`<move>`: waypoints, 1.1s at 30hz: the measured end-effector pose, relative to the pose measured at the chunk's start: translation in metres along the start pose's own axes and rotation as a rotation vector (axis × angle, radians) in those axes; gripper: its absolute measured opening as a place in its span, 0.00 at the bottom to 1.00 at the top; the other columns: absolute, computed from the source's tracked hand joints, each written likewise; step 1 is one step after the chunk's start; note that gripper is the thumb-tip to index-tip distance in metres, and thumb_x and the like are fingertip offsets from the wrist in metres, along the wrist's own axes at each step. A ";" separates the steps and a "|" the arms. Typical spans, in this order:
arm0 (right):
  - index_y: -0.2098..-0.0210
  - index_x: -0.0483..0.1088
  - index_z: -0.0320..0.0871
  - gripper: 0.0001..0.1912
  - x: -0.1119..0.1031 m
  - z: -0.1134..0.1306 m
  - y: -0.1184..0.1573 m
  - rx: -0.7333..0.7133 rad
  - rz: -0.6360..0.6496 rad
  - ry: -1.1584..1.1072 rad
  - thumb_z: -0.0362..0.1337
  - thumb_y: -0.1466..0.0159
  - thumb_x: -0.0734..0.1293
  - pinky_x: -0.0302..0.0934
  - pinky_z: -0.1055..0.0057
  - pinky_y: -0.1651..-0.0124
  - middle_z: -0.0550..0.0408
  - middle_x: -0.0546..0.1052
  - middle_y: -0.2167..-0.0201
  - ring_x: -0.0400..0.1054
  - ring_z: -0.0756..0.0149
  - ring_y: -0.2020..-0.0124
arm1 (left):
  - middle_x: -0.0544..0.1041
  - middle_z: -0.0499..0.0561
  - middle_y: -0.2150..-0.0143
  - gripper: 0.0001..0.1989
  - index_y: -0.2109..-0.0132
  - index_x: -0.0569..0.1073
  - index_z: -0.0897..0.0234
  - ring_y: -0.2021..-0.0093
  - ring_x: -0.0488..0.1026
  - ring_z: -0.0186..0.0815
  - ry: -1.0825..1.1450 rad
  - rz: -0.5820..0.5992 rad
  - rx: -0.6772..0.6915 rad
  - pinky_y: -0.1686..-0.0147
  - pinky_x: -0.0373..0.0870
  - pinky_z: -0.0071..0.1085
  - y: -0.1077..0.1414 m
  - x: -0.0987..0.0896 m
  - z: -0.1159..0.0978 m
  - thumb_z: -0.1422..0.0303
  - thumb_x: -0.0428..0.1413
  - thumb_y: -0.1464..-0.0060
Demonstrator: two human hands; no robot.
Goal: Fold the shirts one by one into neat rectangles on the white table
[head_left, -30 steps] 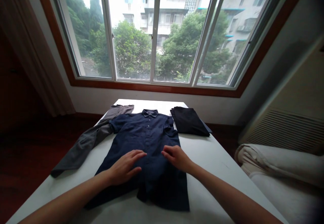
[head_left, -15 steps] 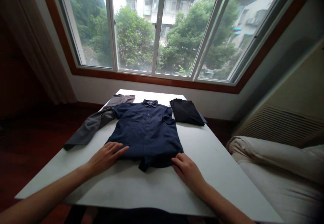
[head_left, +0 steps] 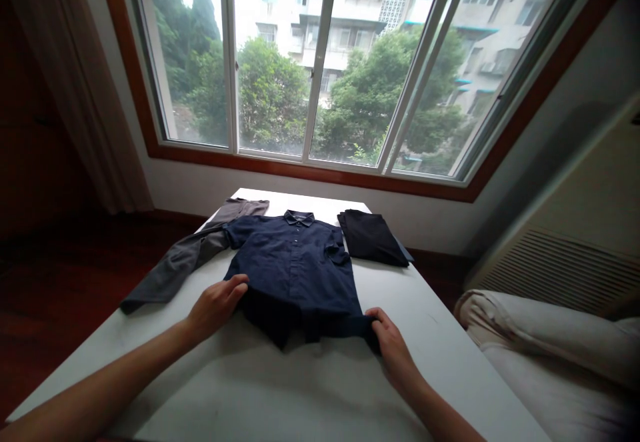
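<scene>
A dark navy short-sleeved shirt (head_left: 293,262) lies front up on the white table, its collar toward the window. My left hand (head_left: 217,304) is closed on the shirt's lower left edge, and my right hand (head_left: 393,342) pinches its lower right corner. Between the two hands the hem is lifted off the tabletop and droops in the middle. The shirt's right sleeve is crumpled against its side.
Grey trousers (head_left: 173,272) lie along the left side of the white table (head_left: 240,395). Folded black clothing (head_left: 375,239) sits at the back right. A beige cushioned seat (head_left: 550,335) is to the right, and a window (head_left: 275,95) rises behind the table.
Both hands have closed on the shirt's bottom corners and raised the hem, which lay flat before. My right hand has shifted slightly right. The view has tilted up a little.
</scene>
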State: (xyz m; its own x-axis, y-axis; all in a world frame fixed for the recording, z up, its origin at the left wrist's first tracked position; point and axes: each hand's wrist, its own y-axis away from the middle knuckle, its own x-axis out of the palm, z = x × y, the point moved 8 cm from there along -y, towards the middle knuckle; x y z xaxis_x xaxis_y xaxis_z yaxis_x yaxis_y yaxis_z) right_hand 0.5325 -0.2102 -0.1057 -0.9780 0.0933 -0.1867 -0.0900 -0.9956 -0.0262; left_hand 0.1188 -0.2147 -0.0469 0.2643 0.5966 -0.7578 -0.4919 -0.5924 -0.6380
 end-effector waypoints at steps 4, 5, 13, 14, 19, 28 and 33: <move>0.59 0.67 0.46 0.17 0.006 -0.007 -0.010 0.141 0.068 -0.168 0.51 0.40 0.67 0.58 0.70 0.69 0.58 0.72 0.71 0.66 0.64 0.72 | 0.79 0.48 0.65 0.12 0.52 0.72 0.58 0.70 0.77 0.36 0.070 0.331 -0.248 0.68 0.69 0.29 -0.014 0.035 0.033 0.74 0.45 0.30; 0.59 0.67 0.46 0.18 0.007 -0.003 -0.011 0.110 0.093 -0.111 0.51 0.41 0.68 0.59 0.70 0.68 0.58 0.73 0.71 0.66 0.64 0.71 | 0.80 0.48 0.62 0.12 0.52 0.73 0.58 0.68 0.78 0.37 0.093 0.378 -0.263 0.66 0.70 0.30 -0.017 0.039 0.035 0.75 0.46 0.31; 0.58 0.75 0.46 0.12 0.008 0.030 0.003 -0.202 0.198 0.539 0.41 0.38 0.63 0.60 0.66 0.60 0.56 0.78 0.65 0.69 0.61 0.66 | 0.75 0.58 0.39 0.17 0.40 0.74 0.58 0.40 0.71 0.48 0.232 0.318 0.124 0.36 0.65 0.47 -0.010 0.016 -0.014 0.66 0.57 0.34; 0.59 0.75 0.46 0.12 0.007 0.032 0.002 -0.213 0.189 0.582 0.40 0.38 0.62 0.60 0.65 0.60 0.56 0.78 0.65 0.69 0.60 0.66 | 0.74 0.58 0.38 0.23 0.35 0.71 0.57 0.40 0.71 0.48 0.256 0.346 0.147 0.37 0.65 0.47 -0.006 0.016 -0.016 0.62 0.59 0.35; 0.60 0.76 0.47 0.13 0.005 0.039 -0.021 -0.282 0.132 0.696 0.40 0.39 0.61 0.61 0.64 0.55 0.53 0.80 0.61 0.72 0.57 0.61 | 0.77 0.56 0.43 0.18 0.38 0.74 0.56 0.44 0.74 0.46 0.216 0.389 0.027 0.41 0.67 0.44 0.002 0.026 0.012 0.62 0.57 0.33; 0.60 0.76 0.47 0.12 0.014 0.022 -0.064 -0.207 0.214 0.775 0.38 0.36 0.61 0.61 0.67 0.55 0.54 0.82 0.62 0.75 0.58 0.59 | 0.79 0.51 0.57 0.15 0.54 0.79 0.58 0.56 0.75 0.39 0.356 0.429 -0.182 0.55 0.68 0.32 -0.005 0.038 0.042 0.60 0.49 0.28; 0.50 0.76 0.48 0.16 0.024 0.030 -0.060 -0.229 0.210 0.881 0.38 0.37 0.66 0.61 0.66 0.53 0.52 0.82 0.57 0.76 0.56 0.55 | 0.78 0.53 0.57 0.17 0.51 0.79 0.59 0.56 0.75 0.41 0.276 0.475 -0.147 0.55 0.68 0.34 -0.015 0.032 0.026 0.53 0.53 0.31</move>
State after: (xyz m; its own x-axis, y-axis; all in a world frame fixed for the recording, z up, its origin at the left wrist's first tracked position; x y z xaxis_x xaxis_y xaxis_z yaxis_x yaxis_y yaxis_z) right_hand 0.5090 -0.1489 -0.0786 -0.4661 -0.0221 -0.8844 0.2033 -0.9756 -0.0828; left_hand 0.1130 -0.1724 -0.0581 0.2590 0.0938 -0.9613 -0.4944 -0.8421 -0.2153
